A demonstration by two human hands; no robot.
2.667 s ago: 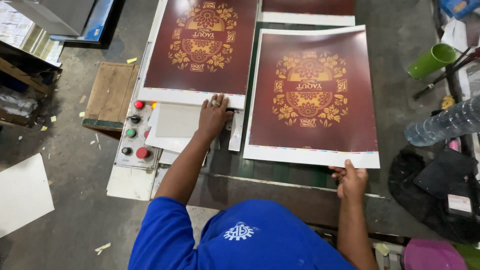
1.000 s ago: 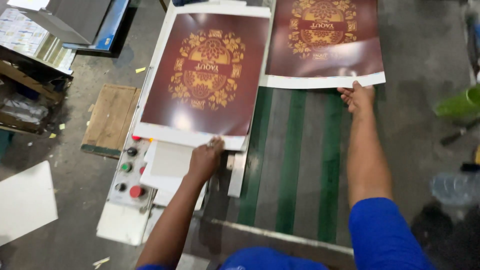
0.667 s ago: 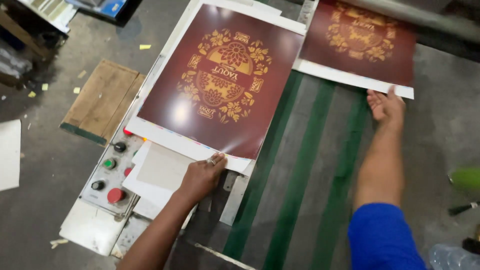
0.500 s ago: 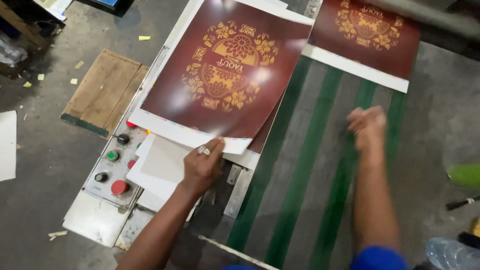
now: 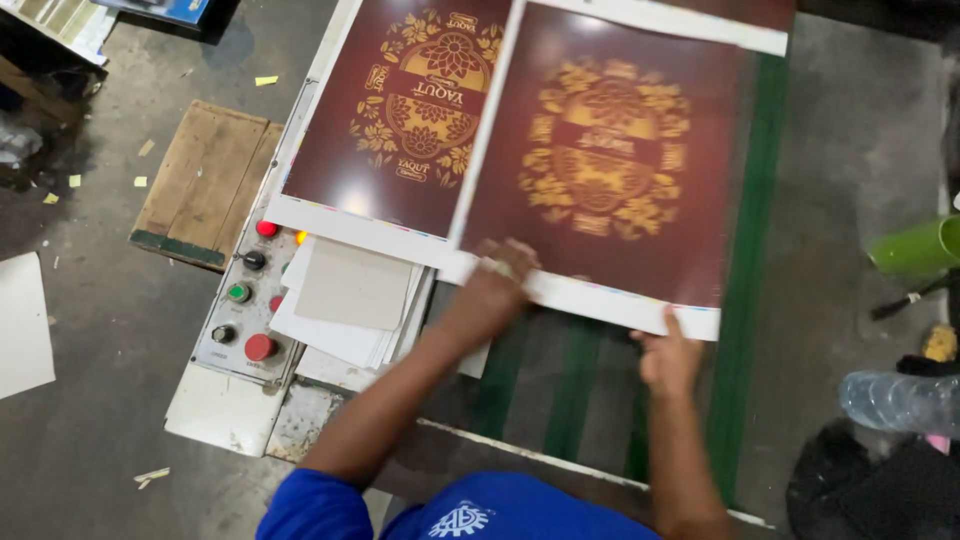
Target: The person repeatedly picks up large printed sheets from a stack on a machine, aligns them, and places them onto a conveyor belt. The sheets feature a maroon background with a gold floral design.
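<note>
Your biggest change: a half second ago your right hand [image 5: 668, 358] was bare in mid-air over the green belts; now both hands have a fresh maroon printed sheet [image 5: 610, 170], which has come down the belts toward you. Your right thumb lies on top of its white near margin, with the rest of that hand under the edge, pinching it. Your left hand [image 5: 497, 280], which was resting on the stack's corner, has shifted onto the near-left corner of this sheet; its fingers are blurred, so you cannot tell whether they clamp or only press. The sheet's left edge already overlaps the stacked sheets [image 5: 400, 110] just beyond your left fingers, so judging by that, it looks partway onto the pile.

Under your wrists run the green belts [image 5: 745, 300] of the delivery table. Left of your left hand sit blank paper [image 5: 350, 290] and a control panel [image 5: 240, 320] with red, green and black buttons. Farther left, a wooden board [image 5: 205, 180] lies on the grey floor [image 5: 90, 420]. Right of your right fingers: a green cup [image 5: 915, 248] and a plastic bottle [image 5: 900, 400].
</note>
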